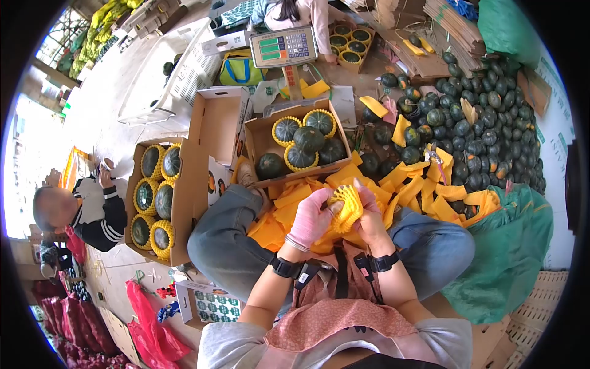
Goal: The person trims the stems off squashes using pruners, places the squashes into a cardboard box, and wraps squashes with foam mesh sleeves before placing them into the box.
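Over my lap, my left hand (311, 216), in a pink glove, grips one side of a yellow foam net sleeve (348, 209). From the other side my right hand (370, 216) has its fingers closed on the same sleeve, which is bunched between the two hands. Flattened yellow sleeves (289, 216) lie in a heap beneath them, across and between my legs. Just beyond stands an open cardboard box (261, 130) on a scale, holding several dark green squashes (309, 139), some wrapped in yellow foam nets and one bare on top.
A scale display (284, 47) rises behind the box. To the left is a carton (182, 237) of netted squashes, with a child (92, 206) beside it. Loose squashes (467, 126) pile up at right, near a green sack (501, 258). Another person (301, 18) works at the back.
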`<action>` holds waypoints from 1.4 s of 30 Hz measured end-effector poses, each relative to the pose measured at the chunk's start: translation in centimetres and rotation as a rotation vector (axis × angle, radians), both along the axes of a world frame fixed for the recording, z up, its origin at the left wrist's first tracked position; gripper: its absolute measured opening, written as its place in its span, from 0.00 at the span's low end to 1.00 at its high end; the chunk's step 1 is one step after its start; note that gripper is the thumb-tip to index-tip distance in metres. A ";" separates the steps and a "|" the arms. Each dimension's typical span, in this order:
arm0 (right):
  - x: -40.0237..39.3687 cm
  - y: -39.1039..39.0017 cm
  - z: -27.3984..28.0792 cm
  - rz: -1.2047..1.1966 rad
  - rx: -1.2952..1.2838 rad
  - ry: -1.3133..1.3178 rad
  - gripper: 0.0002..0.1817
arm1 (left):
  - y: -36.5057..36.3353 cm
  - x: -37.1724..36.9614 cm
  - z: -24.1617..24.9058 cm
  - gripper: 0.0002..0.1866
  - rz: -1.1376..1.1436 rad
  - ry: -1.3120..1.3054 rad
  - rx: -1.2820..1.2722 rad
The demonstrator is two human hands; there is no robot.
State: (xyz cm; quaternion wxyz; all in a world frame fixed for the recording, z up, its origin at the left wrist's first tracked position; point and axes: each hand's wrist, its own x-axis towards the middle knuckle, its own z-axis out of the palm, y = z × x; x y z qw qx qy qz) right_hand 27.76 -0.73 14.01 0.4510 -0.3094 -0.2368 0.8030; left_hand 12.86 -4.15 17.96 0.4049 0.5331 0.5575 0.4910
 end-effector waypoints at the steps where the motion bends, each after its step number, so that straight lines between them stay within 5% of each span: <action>1: 0.0 0.0 -0.4 -0.017 -0.018 -0.014 0.30 | -0.1 -0.3 0.0 0.09 -0.019 -0.023 -0.095; 5: -0.4 -0.2 -1.3 -0.010 -0.006 0.056 0.31 | 0.0 -0.1 -2.1 0.10 0.038 -0.140 -0.081; 9: 0.4 0.3 -1.9 0.059 0.029 -0.023 0.31 | 0.3 -0.8 -1.3 0.08 -0.001 0.217 0.017; 12: 0.4 0.4 -2.2 0.080 0.348 -0.266 0.28 | -0.3 -1.6 -2.6 0.08 -0.168 -0.460 -0.016; 14: 0.7 0.6 -2.0 0.154 0.350 -0.295 0.24 | -0.8 -3.4 -2.2 0.12 -0.405 -0.825 -0.349; 17: 1.6 1.7 1.5 0.304 -0.207 0.079 0.17 | -1.4 -8.1 -3.7 0.16 -0.716 -0.788 -0.808; 18: 2.0 0.9 0.8 0.510 -0.155 0.041 0.15 | -0.4 -7.6 -1.8 0.13 -0.621 -0.636 -0.596; 20: 2.7 -1.0 -0.4 0.943 -0.106 -0.058 0.11 | 0.7 -7.9 -2.1 0.10 -0.252 -1.095 -0.646; 22: 2.5 -0.7 -3.2 0.644 -0.191 0.126 0.11 | 1.2 -6.7 -2.3 0.14 -0.217 -1.183 -0.638; 24: 2.2 3.1 -3.1 0.284 -0.650 0.272 0.15 | 2.3 -6.4 -3.0 0.23 -0.254 -1.197 -0.724; 25: 2.1 6.6 -1.6 0.446 -0.407 0.607 0.17 | 3.3 -6.1 -3.7 0.29 -0.310 -1.202 -0.762; 26: 1.1 7.1 -2.7 0.049 -0.418 0.245 0.16 | 5.1 -6.9 -3.3 0.29 -0.403 -1.053 -0.788; 30: -3.5 15.8 -4.3 0.122 -0.157 -0.433 0.18 | 13.0 -9.8 -6.4 0.14 -0.243 0.058 -0.419; 32: -5.7 18.8 -5.4 0.343 0.038 -0.773 0.19 | 16.3 -11.0 -7.3 0.11 -0.014 0.342 -0.191; 34: -8.1 19.7 -8.2 0.344 -0.081 -0.769 0.17 | 18.3 -12.1 -11.0 0.13 0.129 0.558 -0.004; 36: -10.1 19.6 -8.2 0.300 -0.033 -0.829 0.15 | 18.4 -13.0 -14.5 0.10 0.130 0.255 -0.106; 38: -11.0 18.8 -13.2 0.029 0.644 -0.608 0.11 | 17.8 -13.8 -16.4 0.10 0.141 -0.199 -0.112; 39: -11.0 18.0 -13.4 0.066 0.525 -0.437 0.08 | 16.7 -14.3 -16.2 0.10 0.101 -0.122 -0.114; 42: -10.5 15.1 -11.9 0.343 0.464 -0.631 0.04 | 13.0 -14.1 -14.9 0.10 0.149 -0.208 -0.141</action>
